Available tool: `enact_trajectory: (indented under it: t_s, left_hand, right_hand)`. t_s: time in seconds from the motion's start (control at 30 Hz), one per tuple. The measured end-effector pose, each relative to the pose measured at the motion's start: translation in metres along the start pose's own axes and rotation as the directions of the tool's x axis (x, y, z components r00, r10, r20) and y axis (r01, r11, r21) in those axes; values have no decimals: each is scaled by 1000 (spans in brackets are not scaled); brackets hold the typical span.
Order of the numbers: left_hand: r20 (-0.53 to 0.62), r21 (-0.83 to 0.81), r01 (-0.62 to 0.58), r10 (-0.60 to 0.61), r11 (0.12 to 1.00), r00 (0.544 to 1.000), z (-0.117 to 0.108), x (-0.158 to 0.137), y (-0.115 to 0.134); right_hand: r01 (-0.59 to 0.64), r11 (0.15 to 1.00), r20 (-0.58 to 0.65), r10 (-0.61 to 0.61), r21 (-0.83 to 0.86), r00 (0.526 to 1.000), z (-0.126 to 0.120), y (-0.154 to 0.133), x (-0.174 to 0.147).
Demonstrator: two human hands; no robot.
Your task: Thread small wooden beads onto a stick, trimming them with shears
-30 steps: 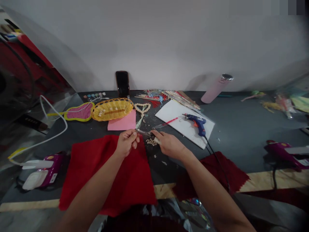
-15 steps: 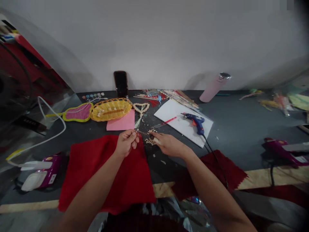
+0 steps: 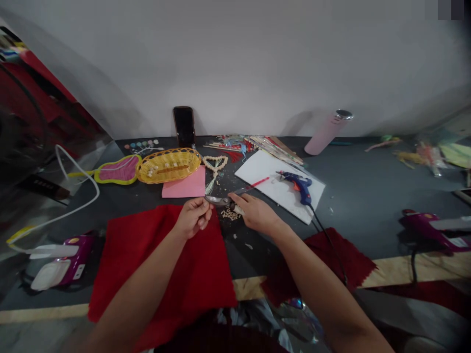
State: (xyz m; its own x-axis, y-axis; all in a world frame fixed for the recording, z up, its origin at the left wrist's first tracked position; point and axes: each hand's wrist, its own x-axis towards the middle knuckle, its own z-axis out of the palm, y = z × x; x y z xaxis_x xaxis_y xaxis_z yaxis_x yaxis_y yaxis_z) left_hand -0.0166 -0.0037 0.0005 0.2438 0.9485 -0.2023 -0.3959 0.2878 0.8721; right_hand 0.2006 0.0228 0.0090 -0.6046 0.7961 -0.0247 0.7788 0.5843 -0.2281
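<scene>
Right hand (image 3: 259,214) closed around cutter (image 3: 220,201); long axis runs leftward, tip at left hand (image 3: 193,216). Left pinched, contents unclear.

Bare forearms (image 3: 145,282) converge ahead; the left hand (image 3: 193,216) curls in a pinch. The right hand (image 3: 255,212) grips near it.

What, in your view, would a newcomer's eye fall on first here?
Probably the bright red cloth, spread over the table edge at front left. Next, the yellow basket beyond it and the blue glue gun on the white board, right of centre. The metal-bladed tool in the right hand follows, mid-picture.
</scene>
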Motion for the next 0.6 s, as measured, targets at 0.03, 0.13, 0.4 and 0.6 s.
enact_trajectory:
  t_s: [0.03, 0.13, 0.4, 0.6]
  left_hand:
    - [-4, -2, 0, 0, 1000, 1000, -1, 0, -1]
    - [-11, 5, -9, 9, 1000, 1000, -1, 1, -4]
    - [-36, 49, -97, 99, 994, 994, 3, 1, -9]
    - [-23, 85, -144, 146, 986, 989, 3, 1, -11]
  right_hand:
    - [0, 1000, 10, 0, -1, 1000, 0, 0, 0]
    - [19, 1000, 42, -20, 17, 999, 1, 1, -2]
    - [105, 986, 40, -111, 127, 993, -1, 7, -3]
    - [159, 972, 10, -163, 173, 987, -3, 9, -4]
